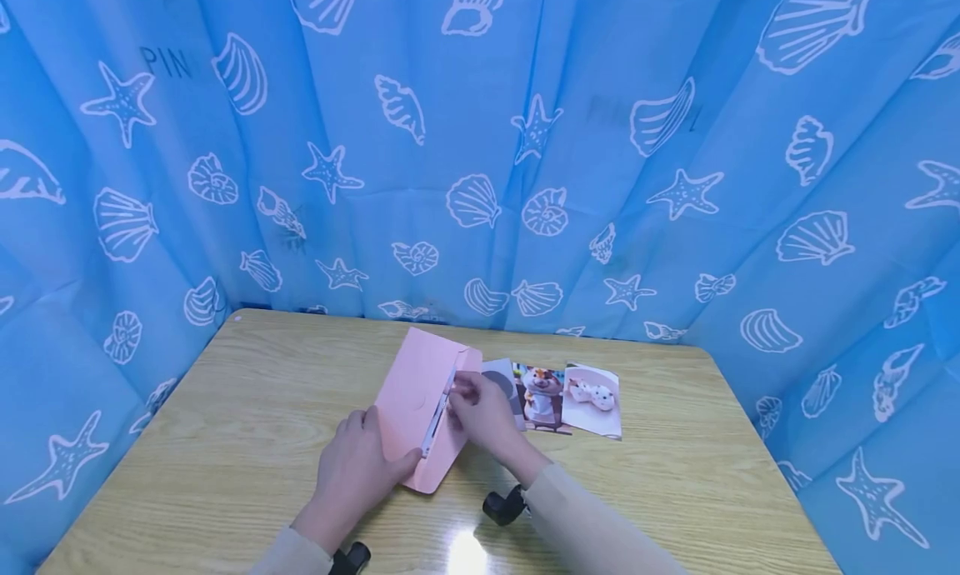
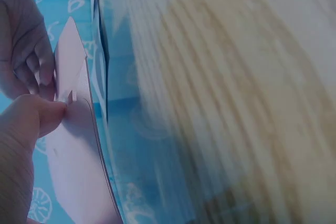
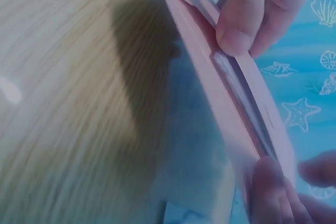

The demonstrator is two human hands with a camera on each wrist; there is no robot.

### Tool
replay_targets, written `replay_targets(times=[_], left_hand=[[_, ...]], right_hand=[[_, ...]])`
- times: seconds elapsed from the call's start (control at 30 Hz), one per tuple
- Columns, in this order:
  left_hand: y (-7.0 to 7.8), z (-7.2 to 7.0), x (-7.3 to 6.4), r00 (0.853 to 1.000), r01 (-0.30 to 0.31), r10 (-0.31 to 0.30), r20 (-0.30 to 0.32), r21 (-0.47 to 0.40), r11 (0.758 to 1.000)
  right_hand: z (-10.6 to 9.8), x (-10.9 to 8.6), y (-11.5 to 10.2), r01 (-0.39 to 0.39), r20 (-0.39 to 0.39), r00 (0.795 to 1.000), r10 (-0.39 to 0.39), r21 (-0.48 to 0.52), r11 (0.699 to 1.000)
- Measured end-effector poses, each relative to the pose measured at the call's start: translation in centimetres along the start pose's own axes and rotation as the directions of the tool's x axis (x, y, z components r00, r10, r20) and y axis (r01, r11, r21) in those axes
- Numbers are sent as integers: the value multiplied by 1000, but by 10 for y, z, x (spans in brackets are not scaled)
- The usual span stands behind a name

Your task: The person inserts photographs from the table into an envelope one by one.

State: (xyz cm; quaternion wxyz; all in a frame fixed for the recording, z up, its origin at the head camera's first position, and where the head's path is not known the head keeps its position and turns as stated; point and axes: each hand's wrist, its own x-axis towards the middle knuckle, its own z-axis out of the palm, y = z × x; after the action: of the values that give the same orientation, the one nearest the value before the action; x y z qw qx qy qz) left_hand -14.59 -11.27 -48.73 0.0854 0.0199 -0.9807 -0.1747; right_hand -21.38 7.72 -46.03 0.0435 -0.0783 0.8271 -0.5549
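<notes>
A pink envelope point(image 1: 410, 392) stands tilted over the table, with its long opening toward the right. My left hand point(image 1: 356, 467) grips its lower left side; in the right wrist view that thumb point(image 3: 234, 40) presses over the envelope's edge. Thin whitish sheets point(image 3: 236, 82) show inside the opening, their faces mostly hidden. My right hand point(image 1: 483, 417) has its curled fingertips at the opening, pinching the sheets' edge. Three pictures lie on the table just beyond that hand: a grey one point(image 1: 501, 373) partly covered, an animal-figure photo point(image 1: 542, 396) and a photo of two white plush-like figures point(image 1: 592, 398).
The wooden table point(image 1: 247, 442) extends to both sides of the hands. Behind it hangs a blue curtain point(image 1: 450, 142) with white shells and starfish. Black wrist devices point(image 1: 504, 506) sit under both wrists, close to the tabletop.
</notes>
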Motion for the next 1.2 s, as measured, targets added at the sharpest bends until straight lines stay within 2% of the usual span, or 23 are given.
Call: replay_targets(times=[0.17,0.33,0.57,0.73,0.83,0.93,1.13,1.2], left_hand=[[-2,-1,2,999,36,-36,30,-3,999],[-10,-2,5,995,67,-67,67,0,998],[-17,-3,8,992,80,-79,103,-1,997],[-18,-1,8,990,80,-81,114,12,997],[-19,1,9,991,84,-86,105,22,996],[-19,3,10,992,84,-87,93,35,996],[-19,4,12,993,82,-86,83,51,995],[-19,4,11,993,81,-85,78,50,995]], right_hand=[[-16,-4,1,9,-25,1000,-10,-4,1000],[-42,-4,12,9,-77,997,-9,-2,1000],[-92,1,42,-85,-211,976,49,-168,982],[-131,1,61,-175,-253,961,115,-228,958],[-153,0,69,-242,-282,946,162,-274,931],[-168,-1,78,-328,-322,920,224,-317,890],[-184,-2,93,-500,-327,858,396,-355,790],[-186,-1,96,-523,-323,848,419,-390,758]])
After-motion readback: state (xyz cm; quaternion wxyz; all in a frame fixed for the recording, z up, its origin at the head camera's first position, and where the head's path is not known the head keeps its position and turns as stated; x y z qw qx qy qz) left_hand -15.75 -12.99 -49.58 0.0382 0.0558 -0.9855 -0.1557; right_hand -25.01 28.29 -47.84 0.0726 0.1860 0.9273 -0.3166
